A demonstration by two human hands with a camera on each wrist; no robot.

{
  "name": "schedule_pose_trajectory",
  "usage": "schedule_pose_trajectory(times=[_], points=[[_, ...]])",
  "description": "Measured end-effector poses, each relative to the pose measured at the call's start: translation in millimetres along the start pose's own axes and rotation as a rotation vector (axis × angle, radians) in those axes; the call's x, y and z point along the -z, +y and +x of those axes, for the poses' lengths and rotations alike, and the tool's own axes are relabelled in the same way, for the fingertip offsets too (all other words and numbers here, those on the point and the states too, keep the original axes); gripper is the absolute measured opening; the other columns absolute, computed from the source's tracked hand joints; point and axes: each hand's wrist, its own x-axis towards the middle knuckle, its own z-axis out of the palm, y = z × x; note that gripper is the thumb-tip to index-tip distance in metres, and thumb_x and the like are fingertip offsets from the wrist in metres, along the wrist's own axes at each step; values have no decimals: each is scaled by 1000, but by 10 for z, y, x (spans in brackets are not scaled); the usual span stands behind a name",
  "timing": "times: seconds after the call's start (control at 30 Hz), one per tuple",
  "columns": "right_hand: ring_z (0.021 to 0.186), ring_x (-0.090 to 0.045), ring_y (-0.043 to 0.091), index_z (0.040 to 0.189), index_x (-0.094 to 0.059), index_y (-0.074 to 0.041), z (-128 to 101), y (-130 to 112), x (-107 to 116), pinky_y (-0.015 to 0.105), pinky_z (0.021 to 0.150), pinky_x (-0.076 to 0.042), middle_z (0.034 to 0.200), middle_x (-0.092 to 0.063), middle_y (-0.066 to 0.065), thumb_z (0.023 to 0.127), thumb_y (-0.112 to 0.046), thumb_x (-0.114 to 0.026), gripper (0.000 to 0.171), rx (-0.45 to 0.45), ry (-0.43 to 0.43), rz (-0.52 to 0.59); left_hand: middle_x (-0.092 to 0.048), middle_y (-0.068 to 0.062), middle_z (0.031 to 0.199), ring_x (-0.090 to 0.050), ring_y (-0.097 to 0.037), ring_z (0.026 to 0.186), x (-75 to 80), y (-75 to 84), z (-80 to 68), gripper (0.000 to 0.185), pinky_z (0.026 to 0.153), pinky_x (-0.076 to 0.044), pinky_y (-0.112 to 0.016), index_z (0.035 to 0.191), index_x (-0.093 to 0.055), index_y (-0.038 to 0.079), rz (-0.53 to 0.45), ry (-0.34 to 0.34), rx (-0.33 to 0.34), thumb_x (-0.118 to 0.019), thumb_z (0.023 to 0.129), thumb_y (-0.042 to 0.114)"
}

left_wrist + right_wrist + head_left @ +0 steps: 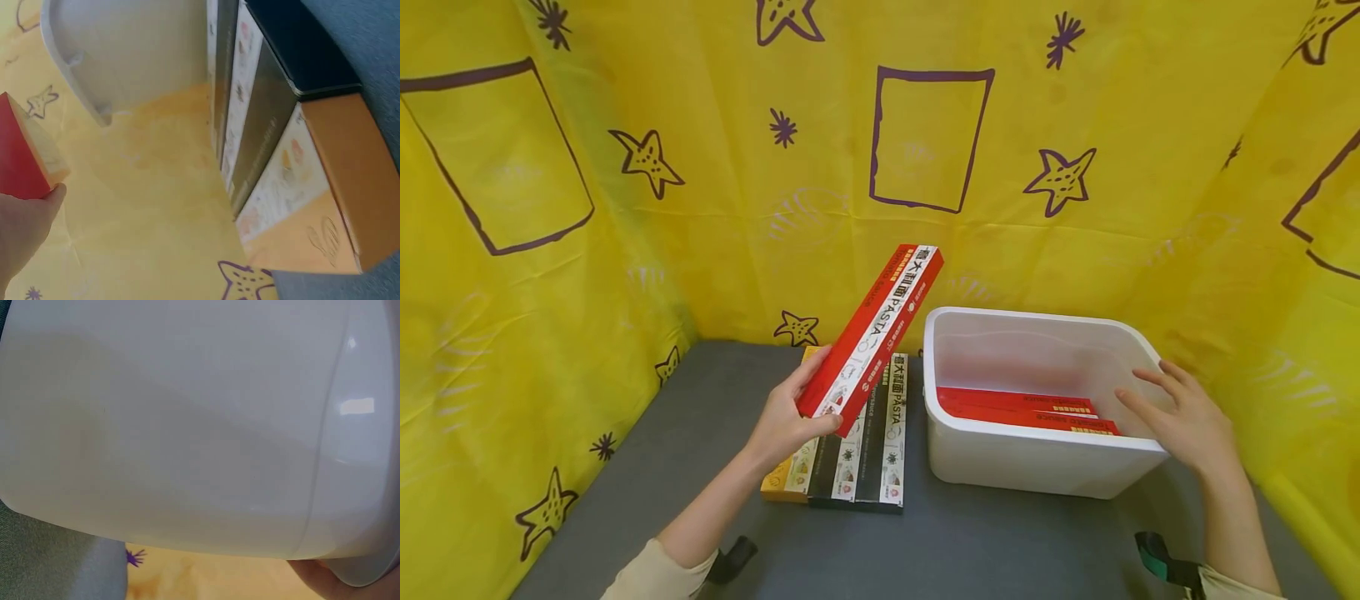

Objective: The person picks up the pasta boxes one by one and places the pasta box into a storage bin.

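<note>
My left hand [793,412] grips a red pasta box [872,333] near its lower end. The box is raised at a tilt, its far end up toward the right. Under it, two black pasta boxes [891,467] and a yellow one [786,477] lie side by side on the table. In the left wrist view the thumb lies against the red box [22,150]. My right hand [1187,417] is at the right rim of a white plastic bin [1037,462], fingers spread and reaching over the edge. Several red pasta boxes [1022,408] lie inside that bin.
The dark grey table [700,417] backs onto a yellow curtain [737,250] with drawn stars and squares, which also closes off both sides. The bin's wall [187,437] fills most of the right wrist view.
</note>
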Motion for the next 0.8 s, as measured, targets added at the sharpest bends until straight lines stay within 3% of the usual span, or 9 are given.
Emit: schedule_pose_trajectory(times=[0.5,0.8], points=[[125,-27,61,141,-47,-2,-41,25,16,77,89,-21,151,-23,32,96,-51,-49,67,-18,0,4,-53,-16,126,-52,-31,102,-256,178,174,79,72,-56,-39,148,-42,15,50,-139,-25,-68,73,10],[126,-27,60,139,-48,-1,-24,-26,13,76,89,-23,151,-24,32,96,-52,-50,67,-12,1,18,-62,-7,115,-57,-24,93,-359,363,338,69,71,-53,-36,138,-55,17,246,-166,-98,-68,70,20]])
